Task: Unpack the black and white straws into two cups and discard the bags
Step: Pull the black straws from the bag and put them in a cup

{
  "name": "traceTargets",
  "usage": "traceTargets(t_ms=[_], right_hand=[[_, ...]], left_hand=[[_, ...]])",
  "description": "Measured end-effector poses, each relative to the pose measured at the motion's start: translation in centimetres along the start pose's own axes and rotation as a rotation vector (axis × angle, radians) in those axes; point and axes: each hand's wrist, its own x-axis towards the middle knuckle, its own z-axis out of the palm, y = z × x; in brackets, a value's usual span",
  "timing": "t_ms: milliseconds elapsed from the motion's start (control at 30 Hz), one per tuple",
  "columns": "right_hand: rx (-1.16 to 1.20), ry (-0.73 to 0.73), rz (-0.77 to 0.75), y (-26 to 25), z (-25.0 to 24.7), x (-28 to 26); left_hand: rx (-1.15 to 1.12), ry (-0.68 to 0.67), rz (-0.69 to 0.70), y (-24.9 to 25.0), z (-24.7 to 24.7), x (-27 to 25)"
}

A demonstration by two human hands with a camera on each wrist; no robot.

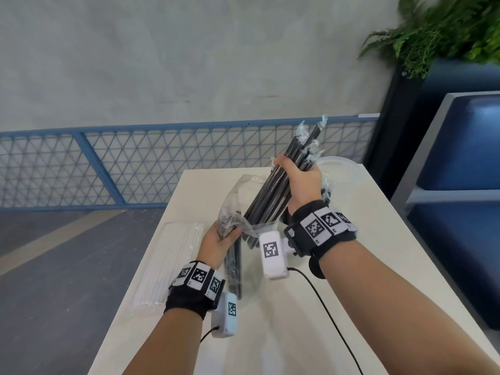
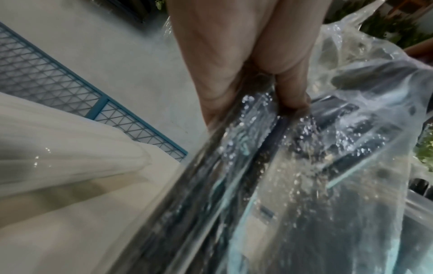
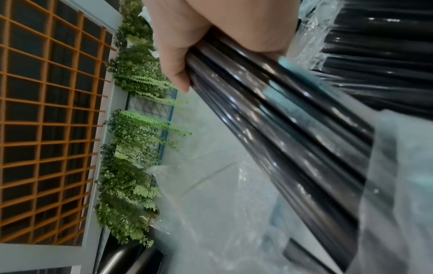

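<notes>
- Right hand is wrapped tight round a bundle of black straws, fingers curled about the middle of the bundle, held above the counter.
- Left hand grips the clear plastic bag low down, thumb and fingers pinching the film along with a few black straws left inside it.
- Step in hand, by judgement: drawing the black straws out of their bag. The bundle's lower ends sit at the bag's crumpled mouth; whether they are wholly free cannot be told.
- Bundle's long axis runs on a slant: upper ends point up and away to the right, lower ends down toward the left hand. Each straw appears to carry its own thin clear wrapper.
- A clear cup stands just behind the right hand, its rim partly hidden.
- Pack of white straws lies flat along the counter's left edge, bag seemingly unopened, long axis running near to far.
- Next move likely calls for lifting the bundle clear, turning it upright and lowering it into the cup; the loose film may snag the ends.
</notes>
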Motion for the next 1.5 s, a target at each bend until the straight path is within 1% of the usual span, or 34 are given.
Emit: traceTargets(t_ms=[133,200,333,400,500,567,600,667,767,900,933,1000,1167,1300,1400,1433,1467,1500], right_hand=[[0.076,0.058,-0.010,-0.9,-0.2,0.2],[0.123,0.077,-0.017,-1.9,-0.3,0.2],[0.170,0.111,-0.083,-4.2,-0.5,0.6],[0.181,0.143,-0.151,-5.2,-0.4,0.9],[0.165,0.170,-0.239,-6.4,-0.7,1.1],[0.126,0.189,-0.297,-6.4,-1.1,1.4],[0.088,0.184,-0.330,-6.2,-1.2,1.5],[-0.054,0.137,-0.365,-5.1,-1.4,1.5],[-0.282,0.058,-0.325,-2.1,-1.9,1.2],[-0.484,0.001,-0.307,1.1,-3.2,1.2],[-0.522,0.006,-0.293,1.5,-3.6,1.5],[-0.571,0.015,-0.263,2.2,-4.2,2.0],[-0.633,-0.076,-0.178,3.2,-5.1,2.6],[-0.714,-0.074,-0.111,3.8,-6.2,2.6],[-0.782,-0.086,-0.052,3.7,-6.5,2.7],[-0.796,-0.089,-0.053,3.7,-6.5,2.5],[-0.804,-0.085,-0.086,3.6,-6.5,2.2],[-0.801,-0.065,-0.170,3.4,-6.5,1.6]], left_hand=[[0.011,0.024,-0.031,0.2,0.2,0.3],[-0.001,0.058,-0.060,-0.1,0.0,0.3],[-0.050,0.122,-0.110,-0.2,0.0,0.2],[-0.049,0.179,-0.123,-0.2,-0.1,0.2],[-0.054,0.306,-0.147,-0.8,-0.7,0.5],[-0.041,0.384,-0.178,-1.1,-1.0,0.8],[-0.051,0.400,-0.181,-1.2,-1.0,0.8],[-0.077,0.383,-0.138,-0.9,-0.8,0.7],[-0.120,0.328,-0.084,-0.4,-0.1,0.6],[-0.169,0.273,-0.079,-0.3,0.4,0.4],[-0.174,0.269,-0.080,-0.4,0.4,0.3],[-0.171,0.261,-0.071,-0.6,0.2,0.0],[-0.200,0.217,-0.095,-1.0,0.5,0.0],[-0.238,0.152,-0.099,-1.0,0.9,-0.2],[-0.230,0.140,-0.087,-0.8,1.1,-0.4],[-0.224,0.141,-0.081,-0.7,1.1,-0.5],[-0.227,0.143,-0.077,-0.8,1.0,-0.6],[-0.223,0.138,-0.073,-0.8,0.9,-0.6]])
